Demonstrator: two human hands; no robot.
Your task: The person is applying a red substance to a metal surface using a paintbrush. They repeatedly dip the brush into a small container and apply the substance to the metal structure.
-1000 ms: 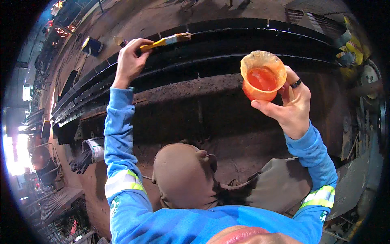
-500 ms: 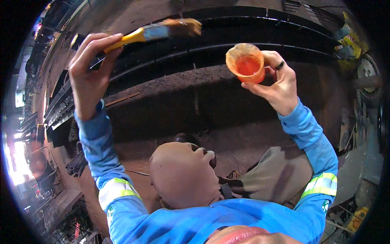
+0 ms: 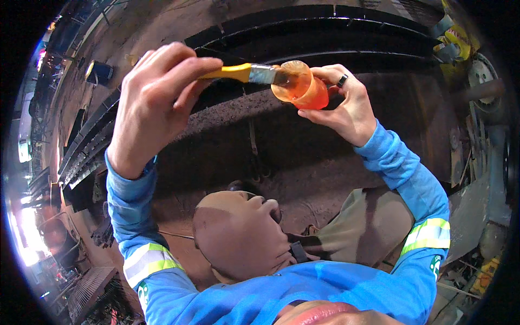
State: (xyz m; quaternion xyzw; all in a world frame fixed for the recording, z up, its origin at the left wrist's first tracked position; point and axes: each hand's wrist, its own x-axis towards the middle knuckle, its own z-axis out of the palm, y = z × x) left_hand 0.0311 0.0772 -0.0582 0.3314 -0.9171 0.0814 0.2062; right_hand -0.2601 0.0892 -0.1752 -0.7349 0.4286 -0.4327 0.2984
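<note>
Between the fingers and thumb of my left hand point(image 3: 162, 100) is the yellow handle of a paintbrush point(image 3: 235, 71), which points right. Its dark, wet bristles reach into the mouth of an orange-stained, translucent cup point(image 3: 311, 96). My right hand point(image 3: 346, 105), with a dark ring on one finger, is wrapped round the cup from the right. The cup leans with its mouth toward the brush, and reddish-orange liquid shows in its lower part. Both hands are raised in front of me, over dark metal beams.
Long black beams point(image 3: 303, 32) run across the far side. A dark can point(image 3: 99, 72) stands at the far left, and a yellow bag point(image 3: 457, 40) lies far right near a round metal wheel point(image 3: 486, 78). A metal grate point(image 3: 92, 290) sits at the lower left.
My left hand has moved right and brought the bristles into the cup. My right hand has shifted slightly left and tipped the cup toward the brush.
</note>
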